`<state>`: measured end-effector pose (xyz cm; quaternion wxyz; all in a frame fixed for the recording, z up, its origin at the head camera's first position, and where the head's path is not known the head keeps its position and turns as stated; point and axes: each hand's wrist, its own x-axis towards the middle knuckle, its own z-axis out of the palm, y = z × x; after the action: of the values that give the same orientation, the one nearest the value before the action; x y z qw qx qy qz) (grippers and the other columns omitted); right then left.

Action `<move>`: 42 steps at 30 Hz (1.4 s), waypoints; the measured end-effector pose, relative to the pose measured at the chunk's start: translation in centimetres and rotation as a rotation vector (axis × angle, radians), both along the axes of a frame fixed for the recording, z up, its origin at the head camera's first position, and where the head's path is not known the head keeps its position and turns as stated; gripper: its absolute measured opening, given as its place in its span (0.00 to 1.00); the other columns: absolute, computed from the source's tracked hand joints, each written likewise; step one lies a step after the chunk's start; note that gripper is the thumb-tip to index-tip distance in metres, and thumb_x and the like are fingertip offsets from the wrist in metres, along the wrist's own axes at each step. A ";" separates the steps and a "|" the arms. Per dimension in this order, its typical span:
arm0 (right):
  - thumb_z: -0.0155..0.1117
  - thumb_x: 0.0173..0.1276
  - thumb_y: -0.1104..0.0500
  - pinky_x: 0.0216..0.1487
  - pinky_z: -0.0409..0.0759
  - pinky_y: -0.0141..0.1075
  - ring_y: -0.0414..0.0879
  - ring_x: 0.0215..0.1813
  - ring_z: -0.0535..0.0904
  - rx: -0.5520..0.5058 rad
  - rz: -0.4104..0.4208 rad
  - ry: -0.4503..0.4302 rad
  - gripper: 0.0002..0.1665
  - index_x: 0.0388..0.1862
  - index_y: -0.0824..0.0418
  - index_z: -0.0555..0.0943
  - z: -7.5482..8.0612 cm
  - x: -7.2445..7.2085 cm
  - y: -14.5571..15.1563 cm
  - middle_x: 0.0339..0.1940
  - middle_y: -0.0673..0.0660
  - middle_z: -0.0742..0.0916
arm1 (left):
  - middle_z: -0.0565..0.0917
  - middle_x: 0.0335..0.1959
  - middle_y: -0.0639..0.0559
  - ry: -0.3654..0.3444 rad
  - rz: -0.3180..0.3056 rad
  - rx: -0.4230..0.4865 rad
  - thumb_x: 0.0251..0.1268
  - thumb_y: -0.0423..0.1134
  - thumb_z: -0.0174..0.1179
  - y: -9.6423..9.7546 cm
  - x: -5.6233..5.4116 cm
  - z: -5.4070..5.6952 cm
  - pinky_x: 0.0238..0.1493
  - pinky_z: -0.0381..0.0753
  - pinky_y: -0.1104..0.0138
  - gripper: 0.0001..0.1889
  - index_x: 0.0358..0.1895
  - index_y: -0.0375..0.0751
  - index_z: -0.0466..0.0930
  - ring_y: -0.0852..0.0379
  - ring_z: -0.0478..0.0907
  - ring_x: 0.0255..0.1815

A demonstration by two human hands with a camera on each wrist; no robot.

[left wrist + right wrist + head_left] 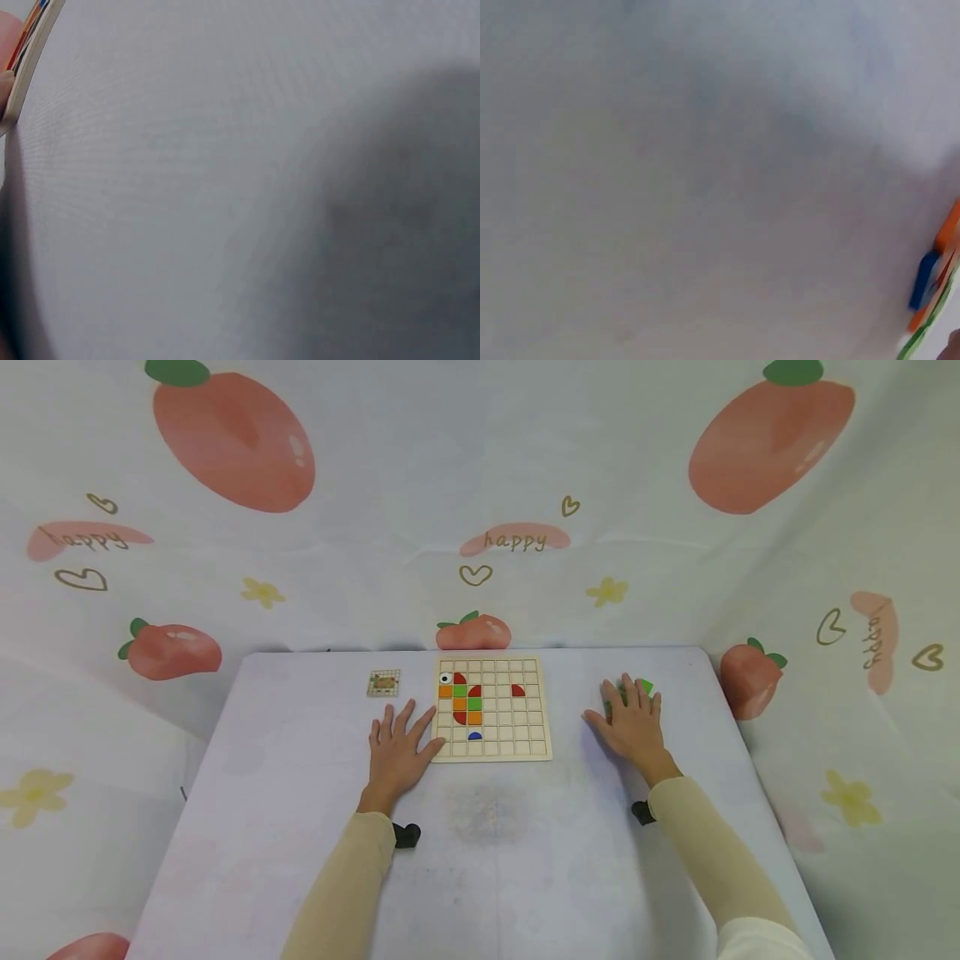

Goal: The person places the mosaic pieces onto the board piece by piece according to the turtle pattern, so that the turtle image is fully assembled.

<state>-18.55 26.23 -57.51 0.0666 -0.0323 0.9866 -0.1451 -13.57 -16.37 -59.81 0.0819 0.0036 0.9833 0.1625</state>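
Green pieces [647,686] under your straight-fingered right hand [633,728] should slide out singly, while your spread-fingered left hand [399,758] should lightly steady the grid board [517,722].

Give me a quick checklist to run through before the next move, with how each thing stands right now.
1. Grid board lying flat on the table: ok.
2. Bare squares left on the board: ok, many.
3. Left hand by the board's near left corner: ok.
4. Picture card uncovered: ok, left of the board.
5. Loose pieces fully visible: not ok, the right hand partly covers them.
6. Number of loose pieces: cannot tell.
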 end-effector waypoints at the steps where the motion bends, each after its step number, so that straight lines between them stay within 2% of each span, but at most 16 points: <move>1: 0.47 0.75 0.28 0.79 0.34 0.73 0.73 0.84 0.43 -0.011 -0.004 0.015 0.49 0.82 0.56 0.55 0.0 0.1 0.3 0.84 0.70 0.51 | 0.45 0.87 0.50 0.001 0.001 0.000 0.72 0.73 0.42 0.0 0.0 0.0 0.82 0.30 0.37 0.37 0.81 0.71 0.51 0.38 0.29 0.87; 6: 0.56 0.76 0.37 0.74 0.52 0.72 0.74 0.77 0.55 -0.081 -0.023 0.120 0.38 0.71 0.62 0.70 0.0 0.5 1.2 0.79 0.71 0.63 | 0.45 0.87 0.51 0.003 0.003 0.005 0.71 0.73 0.42 -0.1 0.1 0.1 0.82 0.30 0.37 0.37 0.81 0.71 0.52 0.38 0.29 0.87; 9: 0.60 0.75 0.40 0.69 0.57 0.70 0.74 0.74 0.59 -0.110 -0.034 0.163 0.32 0.63 0.64 0.76 0.0 0.7 1.4 0.75 0.71 0.68 | 0.46 0.86 0.51 0.005 0.006 0.020 0.71 0.73 0.43 -0.1 0.1 0.1 0.82 0.31 0.37 0.37 0.81 0.71 0.53 0.38 0.30 0.87; 18: 0.65 0.73 0.46 0.66 0.59 0.69 0.73 0.69 0.62 -0.147 -0.035 0.204 0.25 0.57 0.63 0.80 -0.2 0.7 1.4 0.72 0.72 0.70 | 0.47 0.86 0.51 0.022 0.000 0.037 0.71 0.72 0.44 -0.1 0.1 -0.2 0.82 0.32 0.37 0.37 0.81 0.71 0.54 0.37 0.31 0.87; 22: 0.67 0.72 0.47 0.65 0.60 0.69 0.73 0.69 0.62 -0.157 -0.028 0.214 0.24 0.56 0.63 0.81 -0.1 0.7 1.1 0.71 0.72 0.71 | 0.47 0.86 0.50 0.028 -0.002 0.030 0.71 0.73 0.44 -0.1 0.0 -0.4 0.82 0.32 0.36 0.37 0.81 0.71 0.54 0.37 0.31 0.87; 26: 0.68 0.72 0.48 0.67 0.59 0.68 0.72 0.70 0.62 -0.161 -0.048 0.196 0.26 0.57 0.66 0.80 -0.1 0.6 0.7 0.72 0.71 0.71 | 0.47 0.86 0.50 0.023 -0.001 0.031 0.71 0.72 0.44 0.0 0.0 -0.2 0.82 0.32 0.36 0.37 0.81 0.71 0.54 0.37 0.31 0.87; 33: 0.65 0.74 0.53 0.68 0.57 0.66 0.70 0.71 0.62 -0.202 -0.055 0.156 0.21 0.56 0.67 0.82 0.1 0.1 -0.1 0.67 0.70 0.75 | 0.47 0.86 0.50 0.020 0.003 0.032 0.72 0.72 0.44 -0.1 0.1 0.1 0.82 0.32 0.36 0.36 0.81 0.71 0.54 0.37 0.31 0.87; 42: 0.63 0.75 0.53 0.66 0.63 0.64 0.67 0.66 0.68 -0.175 -0.014 0.142 0.22 0.60 0.65 0.79 0.3 -0.7 -1.8 0.60 0.68 0.81 | 0.47 0.86 0.50 0.017 0.001 0.026 0.72 0.72 0.43 0.0 0.0 0.0 0.82 0.32 0.36 0.36 0.81 0.71 0.53 0.37 0.31 0.87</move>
<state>-19.26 24.40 -57.20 -0.0078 -0.0413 0.9726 -0.2287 -13.53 -16.35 -59.85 0.0736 0.0055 0.9817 0.1753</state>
